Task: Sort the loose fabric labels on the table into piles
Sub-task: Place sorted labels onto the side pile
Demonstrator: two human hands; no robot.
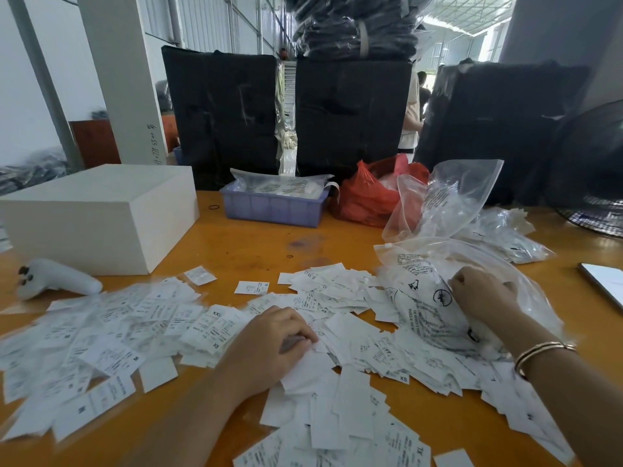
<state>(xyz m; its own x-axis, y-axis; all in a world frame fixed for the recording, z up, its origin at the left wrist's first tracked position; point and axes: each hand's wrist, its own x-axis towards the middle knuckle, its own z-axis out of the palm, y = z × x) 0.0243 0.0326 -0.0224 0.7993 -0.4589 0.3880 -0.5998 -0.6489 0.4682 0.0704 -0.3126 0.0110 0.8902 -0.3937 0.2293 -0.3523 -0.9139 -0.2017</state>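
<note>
Thin, limp labels (188,332) litter the table (256,244) from 9 to 5 o'clock; left-hand fingers (296,335) curl pinching some, right-hand fingers (472,284) grip a bag (421,298); they likely lift best by an edge.

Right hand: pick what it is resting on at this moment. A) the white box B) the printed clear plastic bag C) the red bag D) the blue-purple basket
B. The right hand lies with curled fingers on the printed clear plastic bag at the right of the table, while the white box, the blue-purple basket and the red bag sit farther back, untouched.
</note>
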